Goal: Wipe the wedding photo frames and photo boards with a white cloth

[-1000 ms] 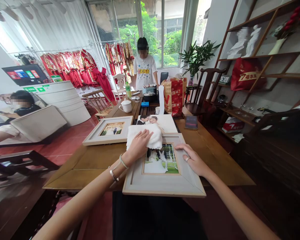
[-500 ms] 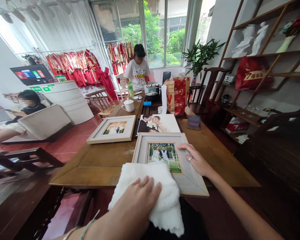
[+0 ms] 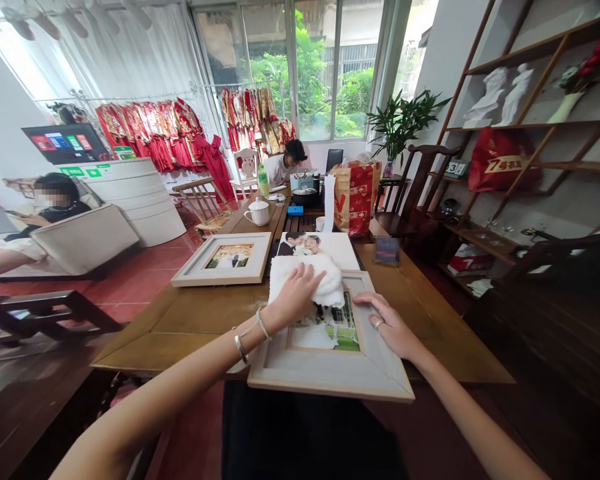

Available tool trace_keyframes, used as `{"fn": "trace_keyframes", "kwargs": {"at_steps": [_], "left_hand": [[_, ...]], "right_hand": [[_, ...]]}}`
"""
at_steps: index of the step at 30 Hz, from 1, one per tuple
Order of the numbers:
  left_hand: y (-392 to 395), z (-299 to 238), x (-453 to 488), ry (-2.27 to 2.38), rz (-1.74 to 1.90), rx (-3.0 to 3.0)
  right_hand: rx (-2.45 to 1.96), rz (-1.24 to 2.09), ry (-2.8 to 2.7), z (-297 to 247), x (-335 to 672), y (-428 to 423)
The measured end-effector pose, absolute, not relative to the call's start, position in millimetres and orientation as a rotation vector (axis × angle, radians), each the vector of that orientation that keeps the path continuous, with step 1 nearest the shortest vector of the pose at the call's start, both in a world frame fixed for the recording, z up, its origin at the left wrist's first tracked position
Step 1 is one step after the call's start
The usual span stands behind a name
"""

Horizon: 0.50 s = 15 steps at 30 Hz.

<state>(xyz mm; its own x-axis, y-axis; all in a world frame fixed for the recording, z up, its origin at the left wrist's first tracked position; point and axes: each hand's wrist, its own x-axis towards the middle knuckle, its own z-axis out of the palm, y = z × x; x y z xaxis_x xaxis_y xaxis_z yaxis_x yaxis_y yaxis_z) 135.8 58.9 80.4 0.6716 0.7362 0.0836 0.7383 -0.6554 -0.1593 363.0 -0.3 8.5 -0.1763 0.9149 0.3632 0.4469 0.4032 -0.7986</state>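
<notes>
A light wooden picture frame (image 3: 330, 379) lies at the table's near edge, with a photo of a couple outdoors inside it. My left hand (image 3: 300, 293) presses a bunched white towel (image 3: 333, 283) onto the upper part of this frame, its fingers slightly spread over the cloth. The towel hides the couple's upper bodies. At the frame's right side, my right hand (image 3: 393, 327) holds it, a ring on one finger. Further left lies a second picture frame (image 3: 190, 273). Behind the towel, a large print of a couple (image 3: 345, 250) is partly covered.
On the wooden table (image 3: 165, 340) stand a white lidded cup (image 3: 258, 212), a green bottle (image 3: 263, 181), a black pot (image 3: 305, 195), a paper bag (image 3: 355, 193) and a small dark display (image 3: 387, 250). A person (image 3: 280, 167) bends at the far end; another (image 3: 55, 200) sits left.
My left hand has carried the towel forward from the frame's near edge to its upper part. My right hand stays at the frame's right side. The person at the far end has bent down.
</notes>
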Motion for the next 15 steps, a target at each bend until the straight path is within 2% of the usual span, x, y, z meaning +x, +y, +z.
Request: {"fn": "trace_keyframes", "kwargs": {"at_steps": [4, 11, 15], "left_hand": [[30, 84, 145, -1.128, 0.056, -2.780], [-85, 111, 134, -0.816, 0.305, -3.002], [-96, 110, 137, -0.886, 0.356, -2.992]], "right_hand": [[-1.170, 0.665, -1.784, 9, 363, -2], [-1.185, 0.664, -1.790, 10, 362, -4], [-1.181, 0.660, -1.791, 11, 362, -5]]}}
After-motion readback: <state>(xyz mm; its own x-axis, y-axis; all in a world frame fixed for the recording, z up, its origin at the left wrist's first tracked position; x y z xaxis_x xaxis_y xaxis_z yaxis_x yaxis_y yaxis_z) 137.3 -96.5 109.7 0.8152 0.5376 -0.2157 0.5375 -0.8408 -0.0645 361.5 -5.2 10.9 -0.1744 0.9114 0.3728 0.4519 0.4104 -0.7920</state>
